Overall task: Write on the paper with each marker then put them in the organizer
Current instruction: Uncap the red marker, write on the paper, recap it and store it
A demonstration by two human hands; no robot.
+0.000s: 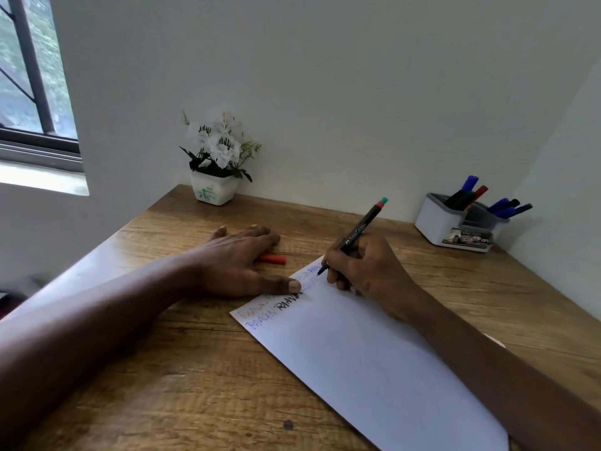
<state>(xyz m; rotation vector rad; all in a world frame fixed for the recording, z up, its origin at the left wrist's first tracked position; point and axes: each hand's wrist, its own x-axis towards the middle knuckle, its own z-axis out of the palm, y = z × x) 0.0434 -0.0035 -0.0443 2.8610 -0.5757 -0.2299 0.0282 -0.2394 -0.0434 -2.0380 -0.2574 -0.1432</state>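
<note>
Gripping black marker (pixel 361 227) w/ green-red end, right hand (pixel 364 265) curled round barrel, tip touching paper (pixel 374 362) near far corner, beside rows of coloured writing. Left hand (pixel 237 258) flat on desk (pixel 195 385), fingers straight, holding nothing; thumb tip pressing paper's left edge. Red cap (pixel 273 258) on desk, partly hidden under left fingers. White organizer (pixel 435 222) far right by wall, well apart from paper, w/ several markers (pixel 468 193) leaning inside. Flower pot (pixel 213 190) at back.
</note>
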